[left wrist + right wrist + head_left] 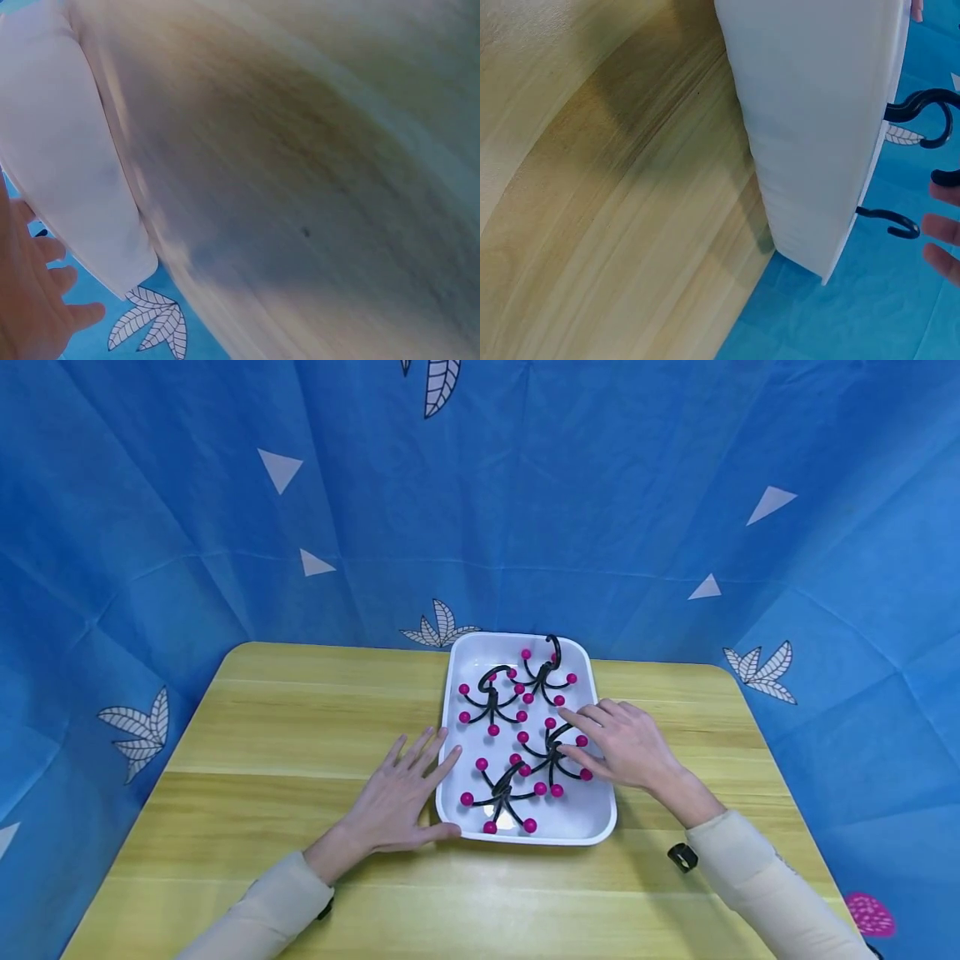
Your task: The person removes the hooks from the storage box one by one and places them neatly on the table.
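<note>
In the head view, a white tray (581, 817) holds several black spider-shaped massagers, each with a hooked handle and thin legs ending in pink balls. My right hand (630, 747) reaches over the tray's right rim. Its thumb and forefinger stand apart on either side of the handle of the right front massager (553, 750). In the right wrist view, a black hook end (945, 178) meets a fingertip. My left hand (393, 802) is spread, with its thumb at the tray's front left corner and its fingers along the left rim. Nearest to it lies the left front massager (502, 790).
Two more massagers lie farther back in the tray, one at the left (492, 700) and one at the right (543, 675). The tray stands on a light wooden table (300, 760). Behind the table hangs a blue patterned cloth (495, 502).
</note>
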Demonstrator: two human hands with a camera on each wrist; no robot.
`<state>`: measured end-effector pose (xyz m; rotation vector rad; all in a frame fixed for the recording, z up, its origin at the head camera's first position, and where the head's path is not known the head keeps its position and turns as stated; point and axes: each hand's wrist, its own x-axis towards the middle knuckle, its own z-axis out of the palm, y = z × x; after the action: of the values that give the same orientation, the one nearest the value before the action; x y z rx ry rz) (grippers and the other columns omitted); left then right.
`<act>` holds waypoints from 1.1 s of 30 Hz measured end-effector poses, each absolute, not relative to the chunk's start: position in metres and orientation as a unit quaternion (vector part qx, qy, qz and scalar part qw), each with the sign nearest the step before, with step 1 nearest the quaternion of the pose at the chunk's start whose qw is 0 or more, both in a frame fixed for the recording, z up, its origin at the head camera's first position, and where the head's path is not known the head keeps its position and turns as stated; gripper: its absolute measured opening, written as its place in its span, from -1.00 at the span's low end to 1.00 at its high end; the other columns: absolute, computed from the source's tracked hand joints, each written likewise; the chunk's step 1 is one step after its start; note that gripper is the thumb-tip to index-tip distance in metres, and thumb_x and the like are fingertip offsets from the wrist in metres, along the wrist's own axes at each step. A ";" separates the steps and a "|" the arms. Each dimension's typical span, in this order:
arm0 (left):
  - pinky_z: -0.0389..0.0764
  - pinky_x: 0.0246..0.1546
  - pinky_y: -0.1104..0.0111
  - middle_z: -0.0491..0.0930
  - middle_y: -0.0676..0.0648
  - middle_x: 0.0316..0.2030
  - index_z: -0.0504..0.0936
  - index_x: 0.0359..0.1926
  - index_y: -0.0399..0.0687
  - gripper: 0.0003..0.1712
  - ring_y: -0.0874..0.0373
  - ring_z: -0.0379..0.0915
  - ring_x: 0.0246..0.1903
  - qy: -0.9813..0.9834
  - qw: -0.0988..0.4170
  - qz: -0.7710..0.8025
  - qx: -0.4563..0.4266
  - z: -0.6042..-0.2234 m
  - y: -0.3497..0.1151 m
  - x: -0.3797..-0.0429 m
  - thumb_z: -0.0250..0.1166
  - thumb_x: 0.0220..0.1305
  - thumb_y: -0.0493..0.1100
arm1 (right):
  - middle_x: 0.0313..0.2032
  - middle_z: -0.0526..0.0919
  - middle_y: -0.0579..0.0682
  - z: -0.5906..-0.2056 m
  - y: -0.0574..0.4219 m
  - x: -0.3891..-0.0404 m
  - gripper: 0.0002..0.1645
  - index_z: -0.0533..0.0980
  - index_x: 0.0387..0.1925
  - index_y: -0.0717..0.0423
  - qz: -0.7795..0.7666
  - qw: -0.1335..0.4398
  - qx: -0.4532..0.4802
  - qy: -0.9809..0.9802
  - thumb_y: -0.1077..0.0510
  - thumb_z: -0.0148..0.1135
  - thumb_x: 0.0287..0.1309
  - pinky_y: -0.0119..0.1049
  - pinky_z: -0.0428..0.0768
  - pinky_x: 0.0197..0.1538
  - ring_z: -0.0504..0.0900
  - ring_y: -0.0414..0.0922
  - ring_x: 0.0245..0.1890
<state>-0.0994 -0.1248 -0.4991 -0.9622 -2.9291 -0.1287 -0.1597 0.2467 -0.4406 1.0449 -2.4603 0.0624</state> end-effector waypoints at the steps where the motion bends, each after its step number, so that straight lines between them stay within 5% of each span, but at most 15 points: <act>1: 0.06 0.67 -0.21 -0.07 -0.18 0.72 0.03 0.70 0.11 0.27 -0.17 -0.12 0.71 -0.949 0.028 -0.044 -0.311 -0.499 -0.125 -0.099 0.07 0.21 0.71 | -0.22 0.83 0.03 -0.440 0.246 -0.160 -0.25 0.70 0.17 0.00 0.024 0.234 0.381 -0.894 -0.44 -0.05 0.52 -0.17 0.76 -0.30 0.73 0.00 -0.32; 11: 0.04 0.67 -0.22 -0.08 -0.17 0.72 0.05 0.70 0.11 0.26 -0.18 -0.13 0.71 -0.950 0.029 -0.051 -0.307 -0.502 -0.125 -0.099 0.08 0.21 0.70 | -0.29 0.81 0.00 -0.429 0.241 -0.159 -0.57 0.75 -0.03 0.03 0.022 0.205 0.380 -0.902 -0.09 0.57 0.13 -0.30 0.67 -0.44 0.70 -0.07 -0.43; 33: 0.01 0.67 -0.25 -0.11 -0.16 0.72 0.03 0.70 0.13 0.27 -0.18 -0.13 0.71 -0.951 0.020 -0.055 -0.304 -0.502 -0.124 -0.100 0.09 0.19 0.70 | -0.34 0.77 -0.06 -0.415 0.238 -0.157 -0.81 0.75 -0.17 0.00 0.043 0.172 0.391 -0.903 0.07 0.54 0.20 -0.40 0.55 -0.51 0.68 -0.16 -0.47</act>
<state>-0.0996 -0.1236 -0.5023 -0.9430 -2.9489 -0.1718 -0.1570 0.2383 -0.4153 1.1096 -2.5627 0.1207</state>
